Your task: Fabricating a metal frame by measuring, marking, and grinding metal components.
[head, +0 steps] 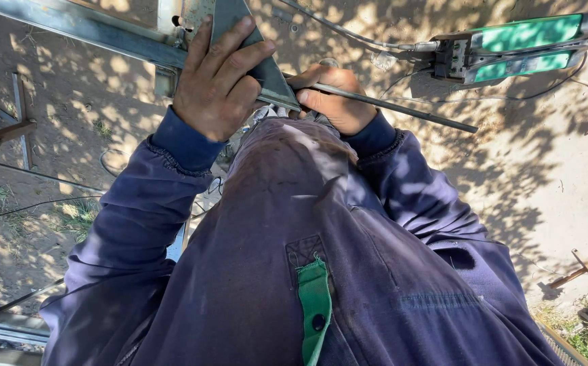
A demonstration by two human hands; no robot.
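My left hand (216, 85) presses flat on the triangular metal plate (267, 71); my right hand (331, 98) grips the thin rod (402, 110). I'd best hold both steady.

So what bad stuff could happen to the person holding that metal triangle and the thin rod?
The left hand presses flat on the metal triangle; its sharp-looking edge and corner might cut bare fingers if it slips. The right hand grips a thin rod that sticks out sideways, so it might poke or snag something. Cables run to the green-topped machine on the ground, and feet might trip on them.
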